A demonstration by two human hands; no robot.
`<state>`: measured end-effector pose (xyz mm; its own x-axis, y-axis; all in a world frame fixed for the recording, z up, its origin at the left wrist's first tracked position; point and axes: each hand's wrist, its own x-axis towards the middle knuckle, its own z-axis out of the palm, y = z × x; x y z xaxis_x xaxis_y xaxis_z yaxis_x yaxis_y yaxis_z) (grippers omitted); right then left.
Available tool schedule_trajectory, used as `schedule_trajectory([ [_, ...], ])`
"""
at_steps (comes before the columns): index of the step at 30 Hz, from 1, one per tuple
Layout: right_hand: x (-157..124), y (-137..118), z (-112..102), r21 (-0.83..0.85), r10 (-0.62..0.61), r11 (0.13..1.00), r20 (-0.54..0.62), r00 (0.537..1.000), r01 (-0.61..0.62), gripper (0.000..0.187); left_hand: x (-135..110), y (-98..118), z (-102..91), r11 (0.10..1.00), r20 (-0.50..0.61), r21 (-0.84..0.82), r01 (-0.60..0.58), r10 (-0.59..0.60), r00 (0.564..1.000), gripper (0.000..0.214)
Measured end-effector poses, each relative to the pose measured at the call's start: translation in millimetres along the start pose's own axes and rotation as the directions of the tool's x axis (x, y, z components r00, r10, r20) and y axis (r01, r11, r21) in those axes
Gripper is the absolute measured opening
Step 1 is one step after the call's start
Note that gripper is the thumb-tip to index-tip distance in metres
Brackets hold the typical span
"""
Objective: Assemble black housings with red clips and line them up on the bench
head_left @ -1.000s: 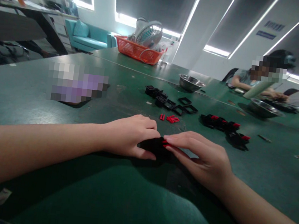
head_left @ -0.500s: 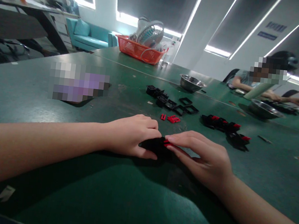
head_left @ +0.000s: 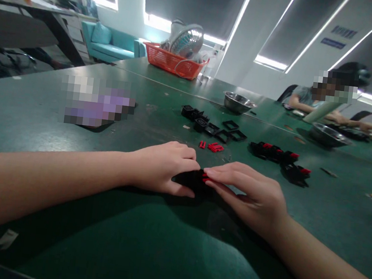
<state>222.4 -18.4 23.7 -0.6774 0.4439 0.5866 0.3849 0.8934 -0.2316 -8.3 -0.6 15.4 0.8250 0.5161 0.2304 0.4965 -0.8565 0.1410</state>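
A black plastic part (head_left: 188, 178) lies low over the table between my hands. My left hand (head_left: 161, 166) grips it from the left, thumb at the near side and fingers at the far side. A small red clip (head_left: 205, 176) shows at the part's right end, pinched between the thumb and fingers of my right hand (head_left: 254, 192). Whether the clip sits inside the part cannot be made out. Just beyond my hands are several loose red clips (head_left: 215, 147). Black housings and square frames (head_left: 212, 129) lie behind them, and black pieces with red clips (head_left: 273, 152) lie to the right.
On the green table (head_left: 121, 239) stand a metal bowl (head_left: 239, 103), a second bowl (head_left: 329, 135) and a red basket (head_left: 173, 62) holding a fan. A blurred purple object (head_left: 98, 107) lies at left. Two people sit at the far right, one a person in grey (head_left: 300, 96).
The red clip shows slightly less at the black part's right end. Both hands keep nearly the same place and grip.
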Motion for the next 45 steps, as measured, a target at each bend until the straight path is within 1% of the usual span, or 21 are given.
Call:
schedule_trajectory([
  [4, -0.4, 0.3, 0.7, 0.010, -0.006, 1.000, -0.005, 1.000, 0.006, 0.019, 0.2, 0.6, -1.3, 1.000, 0.013, 0.001, 0.010, -0.010, 1.000, 0.040],
  [12, -0.2, 1.5, -0.3, 0.030, -0.007, 1.000, 0.009, 1.000, 0.007, 0.022, -0.3, 1.0, -1.0, 1.000, 0.004, -0.007, 0.000, 0.000, 1.000, 0.039],
  [21, 0.4, 1.1, -0.8, -0.004, -0.022, 1.000, 0.006, 1.000, 0.022, 0.021, -0.1, 0.2, -1.5, 1.000, 0.020, -0.017, 0.009, -0.008, 1.000, 0.039],
  [37, 0.5, 1.7, 0.2, -0.003, -0.045, 0.999, 0.013, 0.999, 0.045, 0.024, -0.3, 1.1, -1.4, 1.000, 0.008, -0.008, 0.006, -0.006, 1.000, 0.038],
  [45, 1.7, 1.1, 0.0, 0.004, -0.023, 1.000, 0.025, 0.999, 0.023, 0.024, -0.3, 0.4, -1.3, 1.000, 0.010, -0.011, 0.009, -0.008, 1.000, 0.039],
])
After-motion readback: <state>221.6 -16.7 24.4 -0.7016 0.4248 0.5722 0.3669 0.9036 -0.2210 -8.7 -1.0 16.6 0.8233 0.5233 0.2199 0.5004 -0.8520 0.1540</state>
